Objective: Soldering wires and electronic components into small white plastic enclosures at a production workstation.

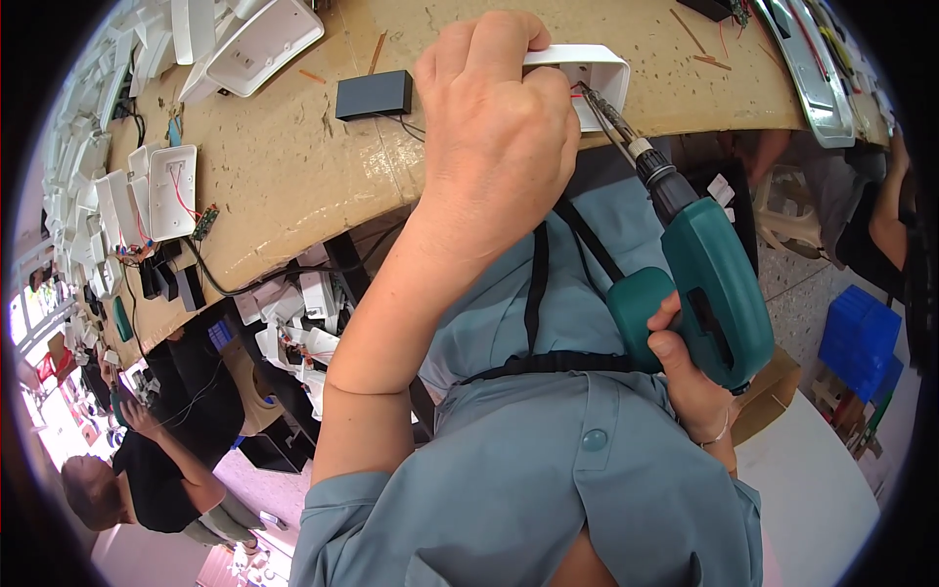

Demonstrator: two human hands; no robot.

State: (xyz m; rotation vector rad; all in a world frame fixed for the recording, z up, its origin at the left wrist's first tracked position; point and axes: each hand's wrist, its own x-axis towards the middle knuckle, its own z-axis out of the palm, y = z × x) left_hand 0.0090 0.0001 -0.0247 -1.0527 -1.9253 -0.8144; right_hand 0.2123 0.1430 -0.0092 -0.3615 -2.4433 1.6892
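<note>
At the table's near edge my left hand (499,122) is closed on a white plastic housing (608,64), steadying it on its side with its open face towards me. Its fingertips are partly hidden behind the hand. My right hand (690,377) grips a green cordless drill (719,284) by the handle. The drill's long thin bit points up and left into the housing, where a red wire shows near the tip. Whether the tip touches a screw is too small to tell. Left of my left hand lies a dark grey rectangular box (374,95) with a thin black cable.
White housings (264,44) are heaped along the left side of the table (303,176), some with wires and a green circuit board (205,223). A metal tray (812,88) stands at the right. Blue bins (859,338) sit on the floor. Another person (161,470) works at left.
</note>
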